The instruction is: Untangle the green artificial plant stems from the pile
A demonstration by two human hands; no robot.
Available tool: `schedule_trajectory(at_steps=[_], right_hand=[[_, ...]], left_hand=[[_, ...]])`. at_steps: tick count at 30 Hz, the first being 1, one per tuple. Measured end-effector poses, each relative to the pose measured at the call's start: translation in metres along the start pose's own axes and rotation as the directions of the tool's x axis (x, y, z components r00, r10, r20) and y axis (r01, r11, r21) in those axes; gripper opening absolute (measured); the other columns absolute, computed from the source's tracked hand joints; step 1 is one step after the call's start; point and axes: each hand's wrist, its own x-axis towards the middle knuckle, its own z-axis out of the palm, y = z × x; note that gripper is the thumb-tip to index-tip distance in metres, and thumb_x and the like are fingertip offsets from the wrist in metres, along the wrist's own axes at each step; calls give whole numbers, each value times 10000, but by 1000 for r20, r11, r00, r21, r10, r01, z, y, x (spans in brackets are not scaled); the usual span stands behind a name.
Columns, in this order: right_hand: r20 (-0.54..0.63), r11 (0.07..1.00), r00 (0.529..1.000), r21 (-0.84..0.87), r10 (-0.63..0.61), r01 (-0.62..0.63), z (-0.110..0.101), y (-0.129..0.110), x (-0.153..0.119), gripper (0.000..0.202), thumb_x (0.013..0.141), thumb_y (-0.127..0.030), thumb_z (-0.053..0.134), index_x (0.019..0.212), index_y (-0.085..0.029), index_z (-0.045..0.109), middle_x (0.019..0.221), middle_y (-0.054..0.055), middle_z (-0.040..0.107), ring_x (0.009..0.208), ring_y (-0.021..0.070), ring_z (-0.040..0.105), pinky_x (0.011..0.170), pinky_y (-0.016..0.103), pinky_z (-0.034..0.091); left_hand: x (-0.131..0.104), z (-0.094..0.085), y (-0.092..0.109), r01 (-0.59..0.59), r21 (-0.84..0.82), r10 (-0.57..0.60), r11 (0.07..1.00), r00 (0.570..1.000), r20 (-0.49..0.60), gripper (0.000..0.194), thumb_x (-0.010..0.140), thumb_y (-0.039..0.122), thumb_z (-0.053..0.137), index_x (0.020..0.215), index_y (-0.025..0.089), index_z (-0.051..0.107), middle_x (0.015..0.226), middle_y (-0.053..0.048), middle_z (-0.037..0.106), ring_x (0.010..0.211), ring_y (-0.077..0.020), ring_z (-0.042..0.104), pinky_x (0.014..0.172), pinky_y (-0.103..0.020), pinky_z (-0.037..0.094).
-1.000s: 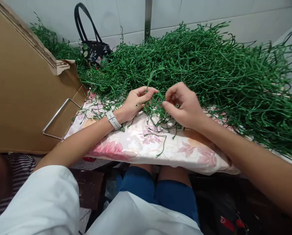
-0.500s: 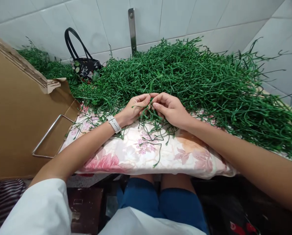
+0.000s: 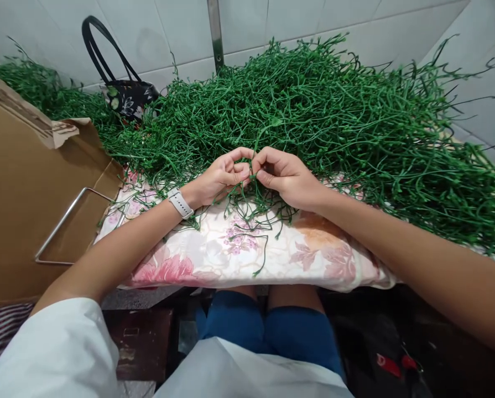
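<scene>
Thin green stems with small budded tips form a big pile (image 3: 313,105) along the back of the table. At the pile's front edge my left hand (image 3: 226,176) pinches green stems between thumb and fingertips. Touching or nearly touching it, my right hand (image 3: 286,176) has its thumb and forefinger closed on the stems too. Below both hands, loose stems (image 3: 258,207) hang and spread over the flowered cloth (image 3: 214,249). One stem rises between the hands toward the pile. Exactly which stem each hand grips is too small to tell.
A black flowered handbag (image 3: 131,98) stands at the back left among stems. On the left is a large cardboard box (image 3: 19,182), with a metal wire handle (image 3: 60,224) beside it. A metal strip (image 3: 215,33) runs down the tiled wall (image 3: 297,19).
The view has shifted, so the bag and box sit further left and higher. My fingers have changed position on the stems, and my left hand's fingers are more arched.
</scene>
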Motion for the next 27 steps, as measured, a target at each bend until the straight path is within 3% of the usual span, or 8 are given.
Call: schedule_trajectory(at_steps=[7,10,13,16,20,22,23,27], right_hand=[[257,933,958,296,130,-206,-11,-23,-3,458,805,-564,883,860,-210,596,830,19,587,763,149,567,705,305,503],[107,954,984,248,145,-168,-11,-22,-2,467,786,-598,892,899,-211,657,802,7,611,712,128,554,681,295,499],[-170,989,979,115,116,-97,-11,-20,0,433,778,-569,908,896,-226,672,734,-2,616,663,133,556,617,297,476],[-432,998,900,4,62,-67,-15,-20,4,273,891,-430,824,936,-247,626,629,-20,592,530,130,502,492,298,388],[-697,999,716,17,38,-36,-27,-15,11,238,924,-123,649,977,-278,477,632,-59,557,419,101,353,401,287,254],[-769,998,637,27,59,-61,-33,-12,15,276,872,-46,619,914,-267,459,680,-44,542,459,94,371,411,272,276],[-776,996,626,30,78,-86,-36,-11,16,256,854,-34,618,883,-251,485,716,-20,547,510,98,421,432,266,318],[-692,984,703,55,161,-172,-38,-10,13,219,793,-1,594,907,-186,618,853,63,618,716,144,568,539,274,470]], left_hand=[[1,-5,-2,21,-25,-20,999,1000,23,525,587,212,967,1039,181,702,725,33,696,566,-77,614,507,-188,455],[2,-3,-1,26,-49,-27,998,999,-23,463,631,216,948,1033,193,720,643,61,621,505,-56,547,480,-177,420],[0,-1,0,51,-34,-52,998,998,-31,419,722,244,910,1088,189,716,598,76,564,442,-31,426,450,-170,356],[-2,1,2,29,-42,-32,999,996,-78,369,785,223,869,1111,165,707,637,68,578,452,-26,407,449,-165,354],[-3,1,2,-49,-104,32,993,986,-161,243,866,180,789,1090,154,698,692,62,612,437,-3,372,459,-149,375],[-2,1,1,-59,-113,36,992,981,-190,210,871,151,767,1069,152,696,726,48,645,444,-5,405,448,-146,363],[-2,1,1,-59,-111,36,992,979,-203,215,857,126,765,1059,150,695,742,42,660,452,-8,429,442,-146,359],[-1,4,1,-76,-86,57,993,976,-210,248,813,82,796,1032,132,693,751,29,695,504,-19,526,436,-137,367]])
